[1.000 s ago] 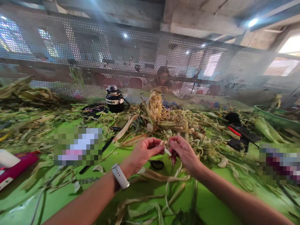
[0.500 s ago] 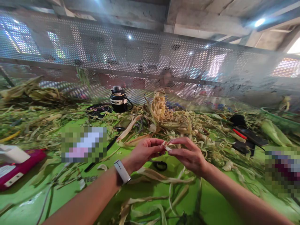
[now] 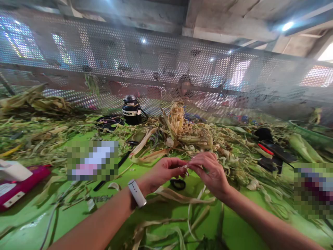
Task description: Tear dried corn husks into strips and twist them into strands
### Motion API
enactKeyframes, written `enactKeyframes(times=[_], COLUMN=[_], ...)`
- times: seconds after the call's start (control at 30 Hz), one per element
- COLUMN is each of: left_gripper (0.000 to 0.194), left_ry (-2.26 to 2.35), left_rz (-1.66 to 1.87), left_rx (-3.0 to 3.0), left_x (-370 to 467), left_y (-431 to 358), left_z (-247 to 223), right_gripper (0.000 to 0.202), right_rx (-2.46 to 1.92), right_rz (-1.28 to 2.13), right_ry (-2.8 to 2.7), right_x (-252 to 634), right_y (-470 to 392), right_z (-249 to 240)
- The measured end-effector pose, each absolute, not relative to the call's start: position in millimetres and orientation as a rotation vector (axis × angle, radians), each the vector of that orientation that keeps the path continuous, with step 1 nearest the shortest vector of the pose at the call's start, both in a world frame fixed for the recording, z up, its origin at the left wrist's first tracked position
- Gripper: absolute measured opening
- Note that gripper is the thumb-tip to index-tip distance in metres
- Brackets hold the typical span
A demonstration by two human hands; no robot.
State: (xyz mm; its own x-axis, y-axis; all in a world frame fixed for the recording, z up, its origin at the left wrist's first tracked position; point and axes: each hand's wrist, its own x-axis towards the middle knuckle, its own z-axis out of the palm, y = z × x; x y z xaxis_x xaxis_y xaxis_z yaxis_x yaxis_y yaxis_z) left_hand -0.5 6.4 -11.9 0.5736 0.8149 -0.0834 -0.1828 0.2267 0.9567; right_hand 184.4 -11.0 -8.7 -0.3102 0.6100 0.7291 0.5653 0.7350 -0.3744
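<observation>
Room: grey perforated metal screen (image 3: 156, 62) across the back, a person (image 3: 183, 93) blurred behind it, concrete ceiling (image 3: 223, 17) above.
Desk: green desk (image 3: 18, 222), strewn with dry husk strips (image 3: 192, 198).
Bottle writing: black bottle (image 3: 133, 118), pale band ends "RGY", letters before that unclear.
Desk writing: dark lettering (image 3: 104, 198) near my left forearm, partly under husk, can't read.
Left grip: my left hand (image 3: 159, 173), white band on wrist, thumb and fingertips pinched together on one side of a pale scrap (image 3: 185, 166).
Right grip: my right hand (image 3: 212, 175), fingertips also drawn into a pinch, meeting the scrap from the other side.
Pale scrap position: between both sets of fingertips, held above the desk, mostly covered, exact shape unclear.
Under my hands: black loop (image 3: 172, 183) lying on the desk.
Bottle: upright, lid on, contents hidden.
Basket: green basket (image 3: 308, 135), right edge, pale husk showing in it; greenish husk (image 3: 304, 148) just beside.
Left edge: magenta power strip (image 3: 39, 174), white plug (image 3: 15, 170) on top.
</observation>
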Motion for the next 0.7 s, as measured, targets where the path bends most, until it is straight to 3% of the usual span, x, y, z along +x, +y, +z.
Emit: enactKeyframes(times=[0.2, 0.7], left_gripper=[0.029, 0.032], left_ry=[0.601, 0.568], left_rz=[0.804, 0.874], left_rx=[0.939, 0.921], left_x=[-0.9, 3.6], left_y=[6.4, 7.6], left_z=[-14.6, -22.0], right_gripper=[0.022, 0.023], right_rx=[-0.964, -0.990], right_rz=[0.414, 1.146], right_ry=[-1.802, -1.431], right_x=[185.3, 179.5], right_y=[-7.1, -9.7], right_z=[-13.0, -11.0])
